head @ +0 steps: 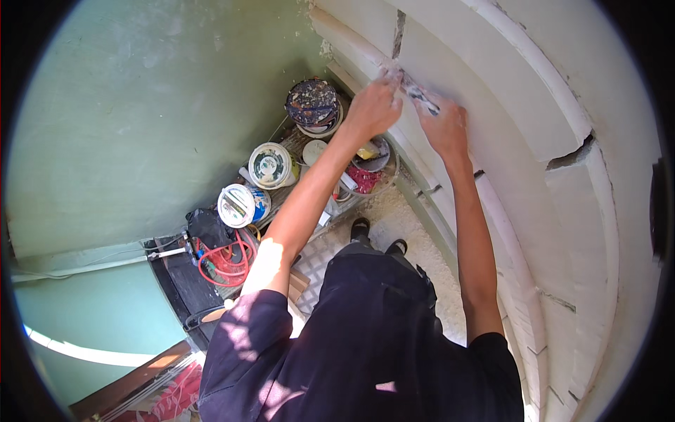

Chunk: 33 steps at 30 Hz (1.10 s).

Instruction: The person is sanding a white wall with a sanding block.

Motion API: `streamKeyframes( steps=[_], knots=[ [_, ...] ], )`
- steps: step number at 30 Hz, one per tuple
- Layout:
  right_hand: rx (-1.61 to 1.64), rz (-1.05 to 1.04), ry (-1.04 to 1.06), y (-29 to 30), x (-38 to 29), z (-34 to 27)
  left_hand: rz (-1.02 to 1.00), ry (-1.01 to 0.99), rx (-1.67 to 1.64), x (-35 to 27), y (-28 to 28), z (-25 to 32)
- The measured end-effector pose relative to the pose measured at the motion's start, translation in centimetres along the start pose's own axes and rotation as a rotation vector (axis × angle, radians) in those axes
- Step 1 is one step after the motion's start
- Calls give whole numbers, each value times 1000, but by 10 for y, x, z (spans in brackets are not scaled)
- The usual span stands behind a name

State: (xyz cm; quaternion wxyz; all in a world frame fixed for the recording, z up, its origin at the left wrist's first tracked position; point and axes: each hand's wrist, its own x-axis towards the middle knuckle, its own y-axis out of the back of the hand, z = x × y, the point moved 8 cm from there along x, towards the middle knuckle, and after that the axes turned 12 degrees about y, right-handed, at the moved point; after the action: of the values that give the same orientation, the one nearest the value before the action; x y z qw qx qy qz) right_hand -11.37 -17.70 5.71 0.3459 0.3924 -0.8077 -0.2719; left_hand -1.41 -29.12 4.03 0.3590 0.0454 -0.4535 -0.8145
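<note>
My right hand (445, 124) grips a narrow hand tool (424, 100) with a black and whitish surface, smeared with pale paste. Its far end lies at the seam of the pale panelled wall (474, 79), so the exact kind of tool cannot be told. Just left of it, my left hand (375, 105) has its fingers bent against a rounded ridge (353, 39) of the wall, close to the tool's tip. White residue coats those fingertips, and whether they pinch anything is hidden. A dark vertical gap (399, 34) between panels runs down to the place where both hands meet.
Below my left arm, a wooden bench (295, 141) bears a spattered dark bucket (314, 103), lidded tubs (271, 166) and a clear basin (395, 171) with a yellow sponge (368, 151). Red hose (224, 279) lies coiled at left. A green wall (132, 121) rises behind.
</note>
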Motion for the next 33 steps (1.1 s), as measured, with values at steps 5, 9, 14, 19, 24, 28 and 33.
streamKeyframes(
  steps=[5, 9, 14, 19, 24, 28, 33],
  knots=[
    [50, 21, -9, 14, -29, 7, -16, 5, -59, -26, -7, 24],
    [40, 21, 4, 7, -14, -2, 56, -11, -65, -14, -2, 12],
    [-107, 37, 7, -6, 9, -14, -16, -31, -54, 8, 5, -12],
    [-72, 12, 13, -2, 7, -19, -57, -31, -81, 2, 9, -11],
    [-51, 26, 96, -5, 13, -20, 25, -87, -36, -1, 14, -11],
    [-48, 44, -13, -15, 20, -22, 36, -97, -32, 8, 15, -21],
    [-57, 93, -42, -34, 22, -21, -2, -75, -63, 13, 19, -34]
  ],
)
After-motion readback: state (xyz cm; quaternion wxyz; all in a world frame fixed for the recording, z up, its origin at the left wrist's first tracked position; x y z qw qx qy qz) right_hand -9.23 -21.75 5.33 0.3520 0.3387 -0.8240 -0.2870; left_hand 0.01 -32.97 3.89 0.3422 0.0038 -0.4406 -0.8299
